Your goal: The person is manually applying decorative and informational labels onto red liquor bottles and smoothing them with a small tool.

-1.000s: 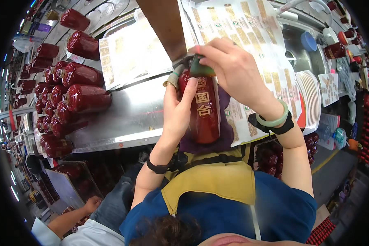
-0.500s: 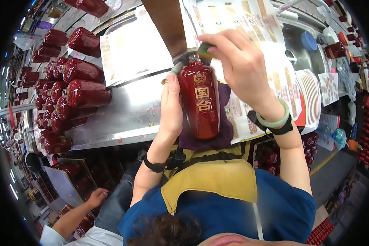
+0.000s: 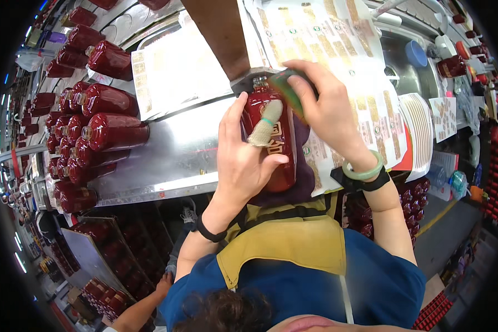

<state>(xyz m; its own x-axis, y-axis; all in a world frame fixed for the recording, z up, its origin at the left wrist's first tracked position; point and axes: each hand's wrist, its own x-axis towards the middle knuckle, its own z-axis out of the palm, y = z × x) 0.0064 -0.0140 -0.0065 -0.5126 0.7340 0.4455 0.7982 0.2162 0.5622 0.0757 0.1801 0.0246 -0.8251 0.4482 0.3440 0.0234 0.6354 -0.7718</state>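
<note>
A glossy red bottle (image 3: 284,176) with gold lettering lies tilted in front of me, its glass neck at a dark grey bracket (image 3: 242,83). Purple cloth (image 3: 305,138) shows beneath and beside it. Across the bottle's front lies my left hand (image 3: 239,163), fingers apart and thumb stretched out. One of its fingers wears a beige fabric finger cover (image 3: 263,130) with a green band, and rests over the lettering. My right hand (image 3: 333,113) closes on a dark green, motion-blurred block (image 3: 290,94) beside the bottle's shoulder; its exact kind is unclear.
Several red bottles (image 3: 116,131) lie on the metal table (image 3: 185,146) at left. A brown post (image 3: 218,36) rises above the bracket. Patterned gold sheets (image 3: 323,41) cover the right side, near stacked white trays (image 3: 418,135) and a sink (image 3: 409,77). Another person's arm (image 3: 144,307) shows lower left.
My left hand has moved from the bottle's left side onto its front. My right hand has come down with the green block from above the neck. The other person's arm has shifted lower.
</note>
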